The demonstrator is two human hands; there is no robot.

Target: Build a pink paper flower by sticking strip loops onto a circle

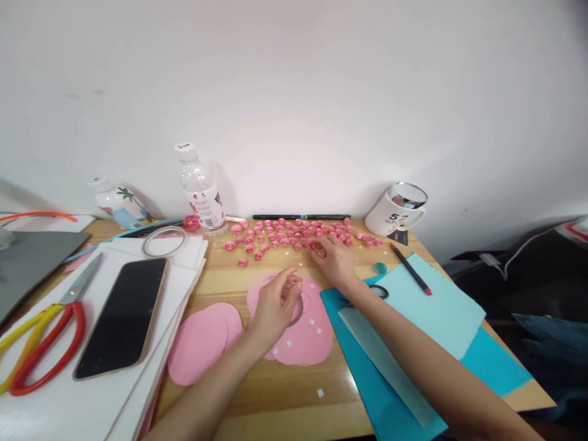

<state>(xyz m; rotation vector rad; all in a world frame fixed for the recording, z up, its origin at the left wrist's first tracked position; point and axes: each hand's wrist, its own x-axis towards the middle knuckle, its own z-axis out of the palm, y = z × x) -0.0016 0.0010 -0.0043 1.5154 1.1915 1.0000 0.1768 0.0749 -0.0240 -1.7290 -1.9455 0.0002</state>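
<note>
The right hand point(339, 262) seems to be picking or placing one of the pink paper rolls point(281, 235), which needs a soft pinch. Its fingers bend down at the rolls near the wall point(289, 110); I can't tell if they hold one. The left hand point(274, 306), half curled over pink sheets point(312, 352), may be holding nothing, hard to tell

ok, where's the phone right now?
Head view, left side: the phone lies screen up on the white paper stack, just right of the scissors and left of the pink paper ovals.
</note>
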